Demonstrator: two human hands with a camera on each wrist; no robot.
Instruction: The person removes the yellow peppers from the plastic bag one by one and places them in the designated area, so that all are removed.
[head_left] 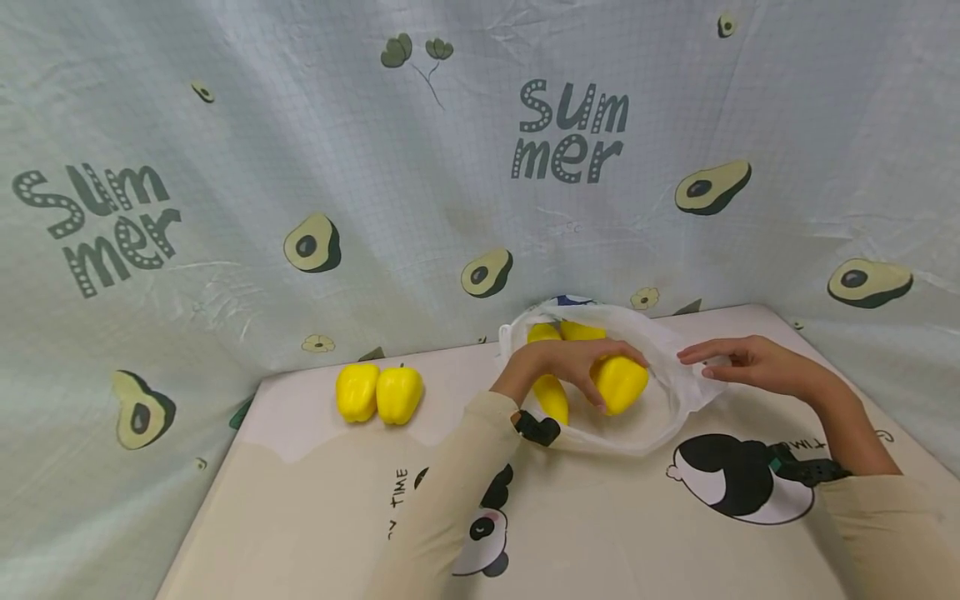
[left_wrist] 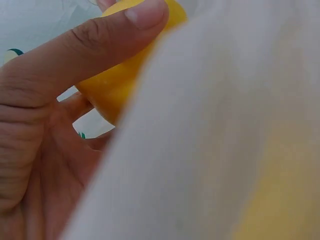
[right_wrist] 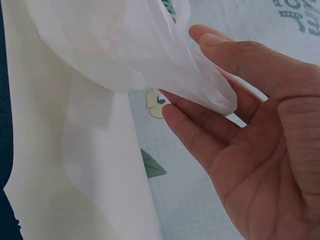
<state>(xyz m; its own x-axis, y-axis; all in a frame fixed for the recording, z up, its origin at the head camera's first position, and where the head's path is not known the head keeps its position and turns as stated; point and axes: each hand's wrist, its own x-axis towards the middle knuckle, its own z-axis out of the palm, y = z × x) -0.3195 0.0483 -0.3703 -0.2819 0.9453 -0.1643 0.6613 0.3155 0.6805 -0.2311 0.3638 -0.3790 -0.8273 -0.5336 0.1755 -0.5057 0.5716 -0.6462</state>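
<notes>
My left hand (head_left: 573, 362) grips a yellow bell pepper (head_left: 621, 385) over the mouth of a white plastic bag (head_left: 637, 442). In the left wrist view the thumb (left_wrist: 95, 42) lies across the pepper (left_wrist: 107, 90), and a blurred stretch of bag (left_wrist: 175, 150) covers much of the picture. Inside the bag, partly behind the left hand, are more yellow pieces (head_left: 552, 400). My right hand (head_left: 765, 367) is at the bag's right side. Seen from the right wrist, its fingers are loosely extended around a corner of the bag (right_wrist: 220, 95), with thumb and fingers apart.
Two yellow bell peppers (head_left: 356, 393) stand side by side at the table's back left. The table (head_left: 300, 500) has a cartoon-printed cover. Behind it hangs a pale curtain (head_left: 420, 167) with avocado prints, close to the bag's far side.
</notes>
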